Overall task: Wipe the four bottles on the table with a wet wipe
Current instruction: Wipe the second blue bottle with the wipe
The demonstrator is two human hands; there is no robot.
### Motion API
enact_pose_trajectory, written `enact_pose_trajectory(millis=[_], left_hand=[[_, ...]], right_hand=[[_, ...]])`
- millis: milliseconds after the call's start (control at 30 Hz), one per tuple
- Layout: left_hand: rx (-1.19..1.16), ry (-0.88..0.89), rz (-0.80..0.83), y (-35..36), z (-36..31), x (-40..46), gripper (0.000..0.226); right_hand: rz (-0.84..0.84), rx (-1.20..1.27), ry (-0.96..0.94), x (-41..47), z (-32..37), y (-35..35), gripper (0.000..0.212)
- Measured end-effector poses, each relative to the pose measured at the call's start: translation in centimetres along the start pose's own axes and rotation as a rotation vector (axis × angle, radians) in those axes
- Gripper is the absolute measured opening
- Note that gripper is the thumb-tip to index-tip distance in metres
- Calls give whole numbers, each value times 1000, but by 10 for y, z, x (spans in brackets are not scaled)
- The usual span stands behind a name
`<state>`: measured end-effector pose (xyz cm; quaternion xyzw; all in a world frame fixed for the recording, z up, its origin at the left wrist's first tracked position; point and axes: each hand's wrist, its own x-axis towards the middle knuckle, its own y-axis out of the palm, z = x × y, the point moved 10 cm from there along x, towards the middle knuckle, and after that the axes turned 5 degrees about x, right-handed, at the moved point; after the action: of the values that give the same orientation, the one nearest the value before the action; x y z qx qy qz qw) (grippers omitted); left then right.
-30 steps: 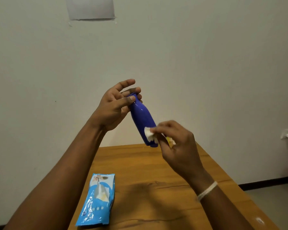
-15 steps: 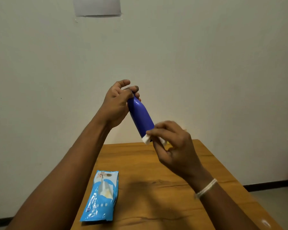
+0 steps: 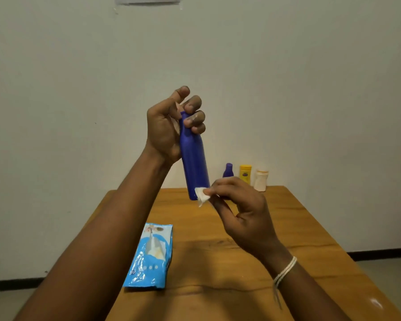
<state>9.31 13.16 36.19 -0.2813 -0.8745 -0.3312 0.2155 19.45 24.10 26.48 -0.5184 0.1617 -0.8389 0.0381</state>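
One smooth, glossy blue bottle [image 3: 193,163] sits mid-frame, its narrow neck gripped by the left hand [image 3: 169,128]. Right hand [image 3: 243,214] pinches a crumpled white wet wipe [image 3: 202,195] against its base. Three small bottles [image 3: 245,173] behind are partly hidden; a shiny wipe packet [image 3: 149,256] lies on the wooden table [image 3: 299,228].

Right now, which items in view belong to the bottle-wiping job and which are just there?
Job: blue bottle gripped by left hand; wet wipe pinched by right hand; purple bottle, yellow bottle, white bottle; wipes pack.
Just there: paper on wall; wrist band.
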Motion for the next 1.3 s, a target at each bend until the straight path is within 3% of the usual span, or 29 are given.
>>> enact_pose_trajectory(millis=[167, 233, 333, 467, 567, 667, 767, 867, 1100, 1300], left_hand=[[-145, -51, 141, 19, 14, -6, 41], [-112, -38, 50, 9, 13, -2, 29], [-26, -3, -159, -18, 3, 1, 10], [102, -13, -374, -46, 3, -2, 18], [237, -34, -484, -52, 8, -4, 27], [309, -76, -390, -42, 11, 0, 34], [220, -117, -235, -31, 12, 1, 25], [174, -91, -213, -32, 13, 0, 40], [112, -158, -49, -15, 38, -3, 60], [260, -65, -29, -9, 34, -3, 73]], right_hand=[[-105, -100, -111, 55, 24, -13, 21], [-79, -120, -141, 72, 32, -10, 20], [104, -214, -159, 47, 32, 11, 24], [222, -378, -167, 5, 21, 23, 27], [115, -319, -106, 28, 14, 14, 26], [-10, -167, -65, 44, 9, 1, 25], [13, -80, -41, 20, 1, 3, 24], [-25, -41, -2, 10, -6, -1, 27], [-173, -67, -94, 83, 18, -13, 22], [-124, 16, 18, 51, -1, -9, 24]])
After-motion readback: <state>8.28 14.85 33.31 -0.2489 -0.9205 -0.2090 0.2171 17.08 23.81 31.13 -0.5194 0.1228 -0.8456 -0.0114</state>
